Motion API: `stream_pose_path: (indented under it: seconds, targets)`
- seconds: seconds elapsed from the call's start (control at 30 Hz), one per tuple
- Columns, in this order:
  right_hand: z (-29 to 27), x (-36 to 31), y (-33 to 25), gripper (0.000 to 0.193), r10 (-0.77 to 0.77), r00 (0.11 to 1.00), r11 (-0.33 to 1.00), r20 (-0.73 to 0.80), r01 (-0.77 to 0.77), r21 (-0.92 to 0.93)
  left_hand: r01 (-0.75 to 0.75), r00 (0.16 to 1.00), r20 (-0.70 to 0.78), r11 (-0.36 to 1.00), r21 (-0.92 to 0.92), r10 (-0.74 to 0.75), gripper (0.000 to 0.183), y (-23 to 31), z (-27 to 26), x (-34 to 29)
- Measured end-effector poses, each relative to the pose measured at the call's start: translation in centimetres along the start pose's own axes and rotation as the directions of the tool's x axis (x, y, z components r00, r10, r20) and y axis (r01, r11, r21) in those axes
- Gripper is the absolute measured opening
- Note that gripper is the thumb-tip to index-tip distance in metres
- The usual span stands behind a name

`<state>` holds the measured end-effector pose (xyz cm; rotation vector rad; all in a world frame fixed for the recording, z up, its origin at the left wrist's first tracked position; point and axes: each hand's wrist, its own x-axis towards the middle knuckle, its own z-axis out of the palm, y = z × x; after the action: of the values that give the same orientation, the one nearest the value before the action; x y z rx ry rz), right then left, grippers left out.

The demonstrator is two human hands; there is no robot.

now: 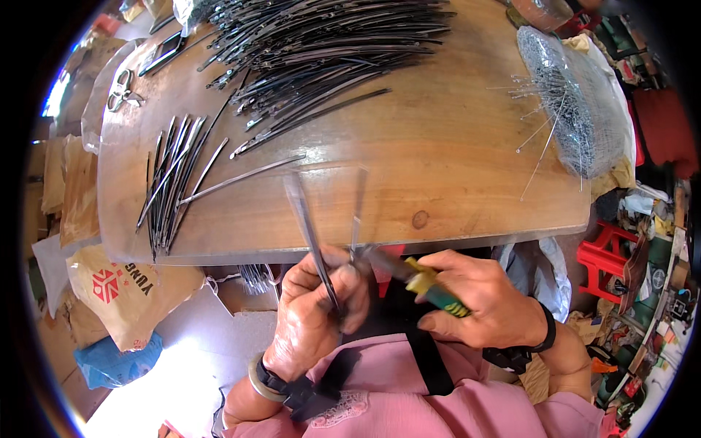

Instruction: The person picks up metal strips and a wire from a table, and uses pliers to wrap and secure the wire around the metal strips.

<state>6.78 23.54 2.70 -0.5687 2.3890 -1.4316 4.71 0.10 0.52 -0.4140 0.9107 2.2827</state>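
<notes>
Thin metal strips (312, 237), which look like ribs with small joints, stick up from my left hand (318, 296). Its fingers are closed around them just off the table's near edge, and their upper ends are smeared by motion. My right hand (478, 292) is wrapped round pliers (440, 292) with green and yellow handles. The blurred jaws reach the strip at my left fingertips; whether they bite on it I cannot tell. Beyond my hands, a small bundle of similar strips (171, 186) lies at the left of the table. A large pile of dark strips (328, 47) covers its far side.
On the wooden table (467, 146), scissors (124, 93) and a dark phone-like object (162, 54) lie far left. Thin wires (577, 102) in clear plastic sit at the right edge. A brown bag (135, 292) stands left, a red stool (602, 263) right, beside cluttered shelves.
</notes>
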Motion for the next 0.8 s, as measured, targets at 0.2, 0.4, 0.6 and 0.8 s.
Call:
stream_pose_path:
  seconds: [0.2,0.4,0.6,0.8]
  targets:
    - [3.4,-0.3,-1.6,0.034,0.044,0.963,0.999,-0.265,-0.041,0.018,-0.08,0.994,-0.097,0.965,-0.25,0.058,0.018,-0.7,1.3,1.5]
    - [5.3,0.2,-2.1,0.035,0.037,0.979,0.998,-0.199,-0.045,-0.037,-0.079,0.996,0.004,0.953,-0.291,0.084,0.019,-0.3,1.2,1.2]
    - [2.4,-0.3,-2.5,0.028,0.099,0.974,0.994,-0.204,-0.087,0.067,-0.13,0.991,-0.073,0.956,-0.263,0.114,0.018,-0.4,1.7,1.0]
    - [-0.4,1.8,-1.8,0.035,-0.003,0.994,0.991,-0.108,-0.012,-0.133,-0.204,0.977,-0.057,0.979,0.024,0.205,0.011,-0.1,1.6,0.4]
